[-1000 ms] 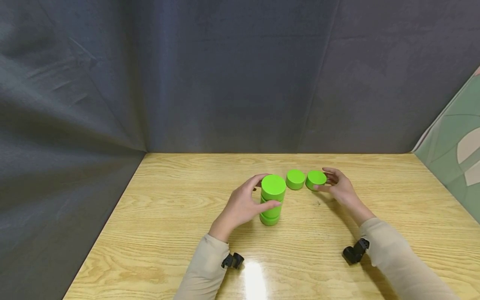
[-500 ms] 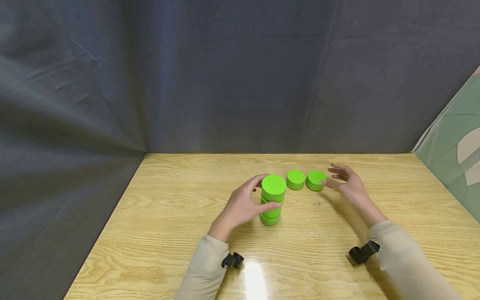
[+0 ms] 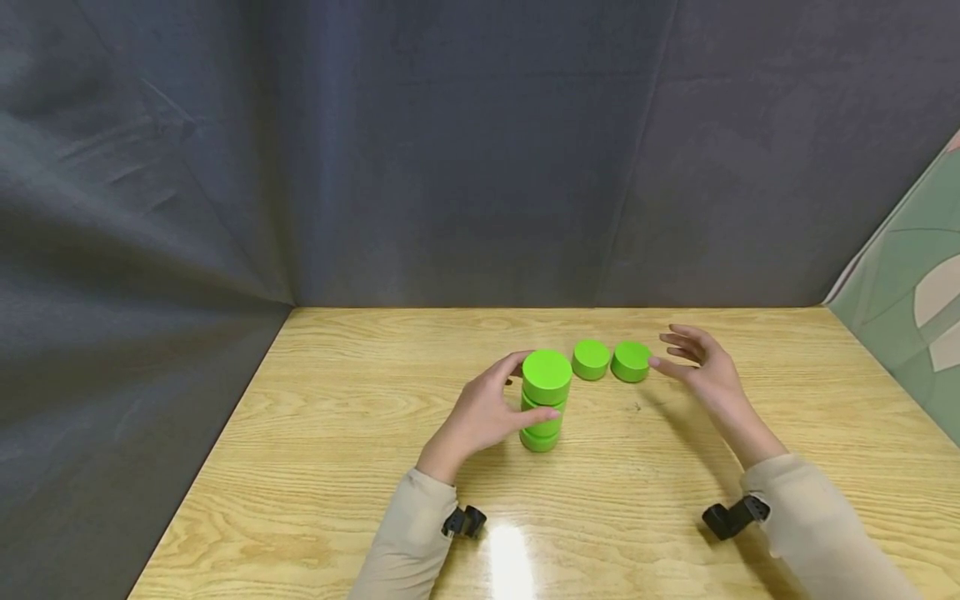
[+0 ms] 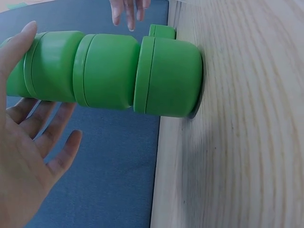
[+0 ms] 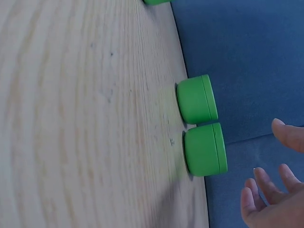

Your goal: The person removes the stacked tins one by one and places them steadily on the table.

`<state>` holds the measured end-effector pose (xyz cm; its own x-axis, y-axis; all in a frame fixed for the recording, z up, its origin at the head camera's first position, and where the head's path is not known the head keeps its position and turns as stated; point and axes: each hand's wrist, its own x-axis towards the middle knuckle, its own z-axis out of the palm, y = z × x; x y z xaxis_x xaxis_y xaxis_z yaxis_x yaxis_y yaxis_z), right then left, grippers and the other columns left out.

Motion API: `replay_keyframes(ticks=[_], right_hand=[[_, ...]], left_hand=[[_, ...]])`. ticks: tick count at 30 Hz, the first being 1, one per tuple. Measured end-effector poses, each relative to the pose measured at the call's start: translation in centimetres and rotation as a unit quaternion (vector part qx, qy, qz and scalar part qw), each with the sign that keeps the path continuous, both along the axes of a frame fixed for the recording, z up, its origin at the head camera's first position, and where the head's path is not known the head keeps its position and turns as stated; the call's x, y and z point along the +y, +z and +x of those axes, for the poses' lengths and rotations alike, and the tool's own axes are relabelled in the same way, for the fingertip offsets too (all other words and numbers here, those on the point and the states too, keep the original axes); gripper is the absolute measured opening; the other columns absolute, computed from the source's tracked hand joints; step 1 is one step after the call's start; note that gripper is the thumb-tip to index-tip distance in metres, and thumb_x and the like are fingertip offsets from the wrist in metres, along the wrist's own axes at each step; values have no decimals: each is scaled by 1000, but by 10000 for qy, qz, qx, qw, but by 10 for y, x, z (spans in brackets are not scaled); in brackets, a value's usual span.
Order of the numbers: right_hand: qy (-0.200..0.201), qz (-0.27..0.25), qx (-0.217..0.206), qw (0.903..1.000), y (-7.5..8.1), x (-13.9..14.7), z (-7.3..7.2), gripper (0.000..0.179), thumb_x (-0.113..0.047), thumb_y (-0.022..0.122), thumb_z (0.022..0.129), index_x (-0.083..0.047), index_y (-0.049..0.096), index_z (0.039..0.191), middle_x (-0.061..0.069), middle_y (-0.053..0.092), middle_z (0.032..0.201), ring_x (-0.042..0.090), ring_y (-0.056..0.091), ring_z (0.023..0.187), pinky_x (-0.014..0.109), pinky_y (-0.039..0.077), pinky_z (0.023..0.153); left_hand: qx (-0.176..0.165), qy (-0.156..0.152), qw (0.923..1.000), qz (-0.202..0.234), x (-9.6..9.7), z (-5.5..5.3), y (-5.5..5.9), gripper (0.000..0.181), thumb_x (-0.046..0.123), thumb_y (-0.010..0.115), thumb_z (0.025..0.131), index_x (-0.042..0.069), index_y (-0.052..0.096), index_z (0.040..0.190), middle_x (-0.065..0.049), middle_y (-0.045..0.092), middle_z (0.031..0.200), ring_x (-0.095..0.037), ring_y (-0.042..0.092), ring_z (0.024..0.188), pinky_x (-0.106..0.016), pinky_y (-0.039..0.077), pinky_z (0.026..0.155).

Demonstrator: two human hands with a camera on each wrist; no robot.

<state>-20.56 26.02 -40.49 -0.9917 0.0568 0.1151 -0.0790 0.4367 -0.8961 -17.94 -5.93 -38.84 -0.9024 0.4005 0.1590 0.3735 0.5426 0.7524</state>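
Observation:
A tower of several lidded green jars (image 3: 546,379) stands upright on the table, stacked one on another. My left hand (image 3: 483,410) wraps its upper part, thumb (image 4: 20,45) on one side and fingers (image 4: 50,128) on the other. The bottom jar (image 4: 168,78) rests on the wood. Two single green jars, a left one (image 3: 591,359) and a right one (image 3: 631,362), sit side by side just behind and right of the tower. Beside the right one, my right hand (image 3: 708,373) hovers with loosely spread fingers, holding nothing.
The light wooden table (image 3: 315,467) ends at a dark curtain (image 3: 480,167) at the back and left. A green patterned panel (image 3: 915,300) borders the right side. Each sleeve carries a small black camera, one on the left wrist (image 3: 465,522) and one on the right (image 3: 735,517).
My right hand has let go of the right single jar and drawn back to the right. My left hand and the tower have stayed in place.

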Motion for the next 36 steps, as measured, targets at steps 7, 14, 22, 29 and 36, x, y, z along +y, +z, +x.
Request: replay_keyframes(ticks=[7, 14, 22, 29, 36], right_hand=[[-95, -327, 282, 9990, 2, -3, 7, 65, -14, 72, 92, 3, 39, 145, -11, 59, 121, 0, 53, 105, 8, 45, 84], [-92, -560, 523, 9970, 6, -8, 17, 57, -12, 72, 92, -7, 45, 143, -25, 57, 114, 0, 55, 106, 9, 44, 84], [140, -653, 653, 9956, 15, -17, 29, 55, -12, 71, 93, -10, 46, 143, -21, 59, 118, 2, 54, 109, 10, 44, 86], [347, -1019, 716, 9916, 21, -22, 35, 50, -5, 70, 93, -17, 51, 137, -18, 62, 120, 3, 56, 110, 10, 45, 86], [719, -1434, 941, 9826, 27, -34, 43, 47, 3, 69, 91, -16, 55, 131, -9, 66, 121, 7, 58, 109, 12, 47, 85]], left_hand=[[-163, -13, 9999, -48, 0, -1, -2, 85, 53, 81, 78, 26, 43, 148, 6, 55, 138, -23, 54, 123, -46, 46, 99], [-325, -85, 9994, -100, -3, -2, -4, 89, 55, 82, 75, 28, 41, 150, 6, 56, 135, -20, 53, 125, -49, 44, 102], [-476, -173, 9986, -182, -5, -2, -6, 88, 51, 83, 76, 23, 43, 149, 1, 58, 133, -24, 53, 126, -50, 44, 102], [-513, -184, 9983, -197, -5, -3, -6, 86, 52, 82, 77, 22, 45, 148, 0, 59, 132, -24, 53, 125, -48, 44, 102], [-542, -139, 9981, -262, -5, -3, -7, 84, 52, 82, 76, 22, 47, 146, 1, 61, 130, -23, 54, 123, -47, 45, 101]])
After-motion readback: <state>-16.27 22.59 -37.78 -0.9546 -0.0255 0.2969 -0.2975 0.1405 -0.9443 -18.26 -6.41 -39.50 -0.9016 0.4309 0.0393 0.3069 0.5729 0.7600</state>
